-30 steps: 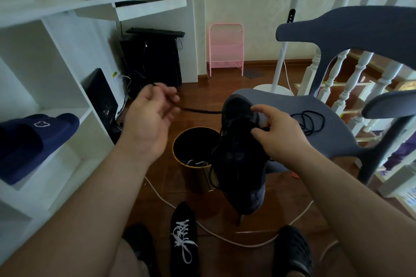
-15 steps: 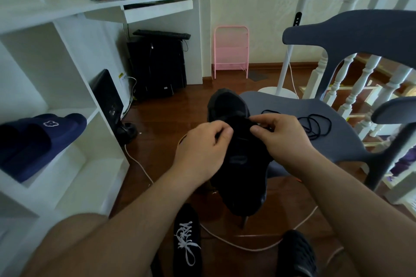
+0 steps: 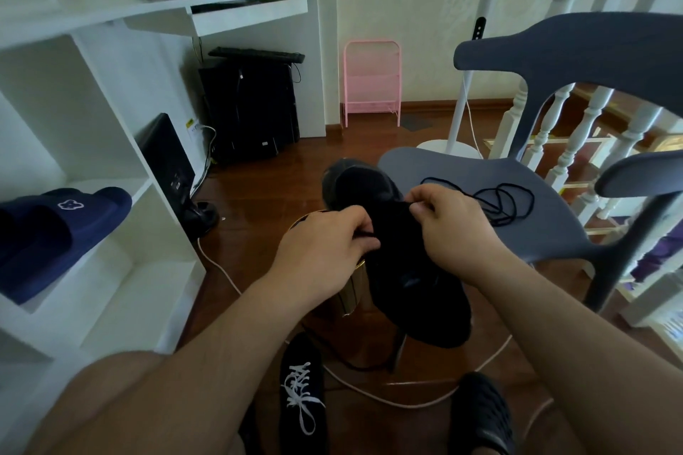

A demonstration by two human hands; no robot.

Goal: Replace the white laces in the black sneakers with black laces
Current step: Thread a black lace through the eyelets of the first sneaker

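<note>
A black sneaker [image 3: 406,270] hangs in front of me, toe pointing away, held between both hands. My left hand [image 3: 325,251] pinches a black lace [image 3: 364,234] at the shoe's left side. My right hand [image 3: 449,223] pinches the lace at the upper right eyelets. A second black lace [image 3: 506,201] lies coiled on the grey chair seat [image 3: 462,174]. The other black sneaker [image 3: 301,386], with white laces, stands on the floor below.
A gold-rimmed bin [image 3: 351,288] sits under my hands. White shelves [image 3: 111,196] with navy slippers [image 3: 55,229] stand to the left. A white cable [image 3: 406,399] runs across the wooden floor. A fan stand [image 3: 454,144] and a pink rack [image 3: 371,81] are behind.
My left hand came back from pulling the lace out to the left and now grips at the shoe. The shoe has shifted slightly; both hands are now close together on it.
</note>
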